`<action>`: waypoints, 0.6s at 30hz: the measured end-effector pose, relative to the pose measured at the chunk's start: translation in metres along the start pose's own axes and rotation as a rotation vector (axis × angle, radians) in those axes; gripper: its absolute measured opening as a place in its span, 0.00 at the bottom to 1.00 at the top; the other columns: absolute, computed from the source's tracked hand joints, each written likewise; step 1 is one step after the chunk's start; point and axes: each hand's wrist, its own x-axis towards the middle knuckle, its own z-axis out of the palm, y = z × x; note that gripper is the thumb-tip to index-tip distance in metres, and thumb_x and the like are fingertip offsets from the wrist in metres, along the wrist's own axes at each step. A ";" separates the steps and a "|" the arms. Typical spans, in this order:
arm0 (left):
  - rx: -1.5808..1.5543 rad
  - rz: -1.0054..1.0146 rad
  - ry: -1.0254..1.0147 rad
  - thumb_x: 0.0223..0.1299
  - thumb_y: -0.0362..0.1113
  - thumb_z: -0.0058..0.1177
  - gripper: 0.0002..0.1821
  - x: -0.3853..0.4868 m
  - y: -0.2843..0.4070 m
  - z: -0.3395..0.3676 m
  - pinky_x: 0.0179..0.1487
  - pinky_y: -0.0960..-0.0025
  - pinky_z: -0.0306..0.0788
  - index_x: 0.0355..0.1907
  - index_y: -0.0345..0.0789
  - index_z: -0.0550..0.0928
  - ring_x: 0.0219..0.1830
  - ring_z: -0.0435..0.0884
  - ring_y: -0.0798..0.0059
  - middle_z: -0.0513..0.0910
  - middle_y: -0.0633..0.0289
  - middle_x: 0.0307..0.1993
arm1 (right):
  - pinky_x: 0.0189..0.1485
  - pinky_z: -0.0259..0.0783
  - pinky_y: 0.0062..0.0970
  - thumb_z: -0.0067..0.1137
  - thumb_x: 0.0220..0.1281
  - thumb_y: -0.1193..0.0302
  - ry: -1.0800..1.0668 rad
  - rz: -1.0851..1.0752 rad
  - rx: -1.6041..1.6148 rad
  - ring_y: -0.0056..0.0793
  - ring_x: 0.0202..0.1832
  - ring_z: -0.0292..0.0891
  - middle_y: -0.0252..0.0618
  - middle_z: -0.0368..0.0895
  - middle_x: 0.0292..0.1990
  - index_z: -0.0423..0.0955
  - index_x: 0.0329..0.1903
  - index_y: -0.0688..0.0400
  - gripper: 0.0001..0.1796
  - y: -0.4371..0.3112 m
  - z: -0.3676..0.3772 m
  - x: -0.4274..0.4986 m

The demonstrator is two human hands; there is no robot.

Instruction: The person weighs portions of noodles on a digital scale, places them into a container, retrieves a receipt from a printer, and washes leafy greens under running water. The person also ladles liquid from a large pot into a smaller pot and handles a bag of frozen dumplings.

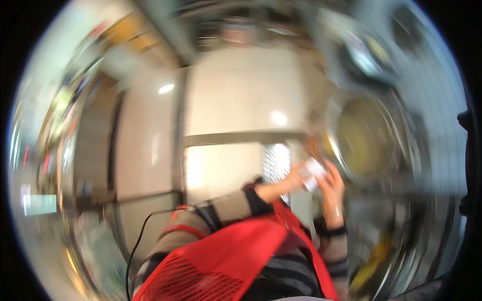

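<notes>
Between my two hands is a small white packet or folded paper [313, 174], too blurred to name more exactly. My left hand [292, 180] reaches in from the left with its fingers on the packet's left side. On the packet's right side is my right hand [332, 182], its fingers bent around that edge. Just beyond the hands, to the right, stands a large round metal pan or basin [371, 139] with something yellowish inside. A red apron [233, 244] covers my front over striped sleeves.
Pale floor tiles [244, 86] with dark joints lie ahead. A blurred counter with containers [365, 54] runs along the right. Shelves [94, 131] stand at the left, and a reddish pot-like container [237, 32] is at the far end. A black cable [141, 233] hangs beside my left arm.
</notes>
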 end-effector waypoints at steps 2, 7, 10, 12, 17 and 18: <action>-0.007 -0.042 0.053 0.60 0.40 0.58 0.19 -0.021 -0.014 -0.038 0.44 0.57 0.78 0.48 0.30 0.78 0.44 0.83 0.58 0.83 0.47 0.41 | 0.44 0.77 0.25 0.54 0.56 0.83 -0.050 0.116 -0.010 0.24 0.41 0.79 0.37 0.83 0.41 0.63 0.69 0.63 0.35 0.014 0.044 0.002; 0.093 -0.015 0.276 0.57 0.36 0.56 0.14 -0.033 -0.053 -0.186 0.47 0.59 0.76 0.41 0.28 0.79 0.40 0.83 0.55 0.83 0.46 0.36 | 0.33 0.77 0.20 0.57 0.56 0.86 -0.362 0.193 0.036 0.19 0.28 0.74 0.29 0.77 0.28 0.64 0.67 0.65 0.33 0.069 0.170 0.080; 0.132 0.067 0.576 0.59 0.35 0.57 0.14 -0.050 -0.062 -0.281 0.44 0.60 0.75 0.45 0.29 0.77 0.40 0.82 0.59 0.80 0.49 0.40 | 0.30 0.76 0.20 0.57 0.56 0.86 -0.573 0.233 0.023 0.19 0.26 0.74 0.29 0.76 0.26 0.65 0.65 0.65 0.31 0.091 0.269 0.127; 0.220 0.083 0.731 0.60 0.34 0.58 0.14 -0.070 -0.060 -0.336 0.44 0.60 0.73 0.46 0.31 0.76 0.43 0.79 0.57 0.76 0.50 0.46 | 0.30 0.76 0.20 0.57 0.57 0.86 -0.625 0.213 -0.068 0.19 0.24 0.74 0.30 0.76 0.25 0.66 0.64 0.65 0.30 0.093 0.337 0.148; 0.479 0.223 0.999 0.57 0.32 0.59 0.11 -0.073 -0.037 -0.443 0.47 0.61 0.72 0.41 0.33 0.77 0.48 0.74 0.54 0.74 0.54 0.42 | 0.30 0.77 0.22 0.57 0.56 0.85 -0.807 0.120 -0.297 0.22 0.25 0.76 0.34 0.80 0.26 0.66 0.64 0.66 0.30 0.074 0.473 0.207; 0.482 0.238 1.044 0.56 0.31 0.59 0.10 -0.069 -0.033 -0.465 0.47 0.61 0.72 0.40 0.33 0.77 0.47 0.74 0.54 0.74 0.54 0.42 | 0.36 0.78 0.25 0.57 0.56 0.84 -0.847 0.134 -0.403 0.25 0.33 0.79 0.39 0.82 0.34 0.63 0.67 0.63 0.33 0.070 0.498 0.221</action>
